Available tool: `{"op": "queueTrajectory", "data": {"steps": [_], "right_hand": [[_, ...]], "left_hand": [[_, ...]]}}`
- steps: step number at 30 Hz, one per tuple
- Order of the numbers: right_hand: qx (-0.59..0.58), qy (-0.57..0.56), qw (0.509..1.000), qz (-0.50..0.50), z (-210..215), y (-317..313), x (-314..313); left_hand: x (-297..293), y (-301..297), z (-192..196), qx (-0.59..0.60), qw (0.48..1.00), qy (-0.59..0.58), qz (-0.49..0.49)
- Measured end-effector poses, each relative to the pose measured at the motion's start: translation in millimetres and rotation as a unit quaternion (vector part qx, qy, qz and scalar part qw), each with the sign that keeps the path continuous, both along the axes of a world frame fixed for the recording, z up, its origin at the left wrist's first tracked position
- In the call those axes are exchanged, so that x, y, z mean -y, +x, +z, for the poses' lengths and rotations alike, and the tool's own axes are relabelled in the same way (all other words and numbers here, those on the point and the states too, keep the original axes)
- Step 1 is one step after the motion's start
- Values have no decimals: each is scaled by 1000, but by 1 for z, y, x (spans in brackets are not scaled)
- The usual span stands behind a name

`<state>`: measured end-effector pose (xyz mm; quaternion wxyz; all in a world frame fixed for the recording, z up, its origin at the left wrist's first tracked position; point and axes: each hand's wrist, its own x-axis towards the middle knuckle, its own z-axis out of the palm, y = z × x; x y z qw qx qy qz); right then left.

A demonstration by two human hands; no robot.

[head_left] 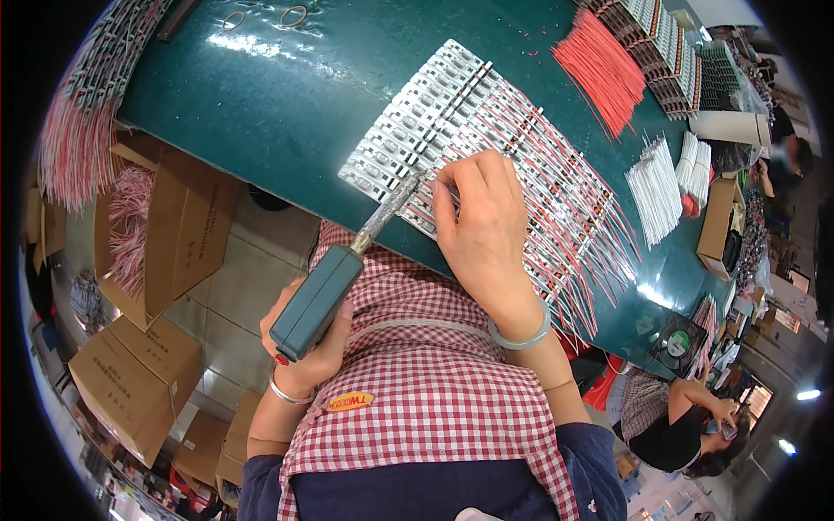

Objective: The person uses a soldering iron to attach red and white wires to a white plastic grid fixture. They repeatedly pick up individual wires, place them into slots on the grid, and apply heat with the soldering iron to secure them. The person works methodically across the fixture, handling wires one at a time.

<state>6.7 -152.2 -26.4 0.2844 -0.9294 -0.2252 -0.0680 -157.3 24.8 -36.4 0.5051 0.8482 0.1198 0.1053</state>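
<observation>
My left hand (327, 351) is wrapped round the handle of a teal soldering gun (318, 300). Its metal barrel slants up to the right, and the tip reaches the panel of small metal-and-white parts (415, 117) on the table. Just right of the tip, my right hand (483, 227) is closed in a pinch over the panel. What its fingertips hold is hidden. Red and white wires (565, 191) run from the panel's rows toward the right, partly beneath that hand.
The green table (243, 95) holds bundles of red wires (599, 69) and white wires (653, 191), with stacked panels (651, 52) at the far right. More wired panels (95, 95) hang at the left edge. Cardboard boxes (187, 234) stand left. A co-worker (678, 425) sits at right.
</observation>
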Motion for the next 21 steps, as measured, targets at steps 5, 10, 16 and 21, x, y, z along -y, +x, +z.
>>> {"op": "queueTrajectory", "data": {"steps": [5, 10, 16, 21], "right_hand": [[17, 44, 999, -23, 2, 4, 4], [50, 19, 998, -23, 0, 10, 9], [16, 20, 999, -35, 2, 9, 8], [35, 5, 999, -30, 1, 14, 0]], "left_hand": [[-1, -1, 0, -16, 999, -31, 10], [2, 5, 1, 4, 999, -37, 18], [2, 9, 1, -4, 999, -44, 15], [3, 19, 3, 22, 1000, -16, -2]]}}
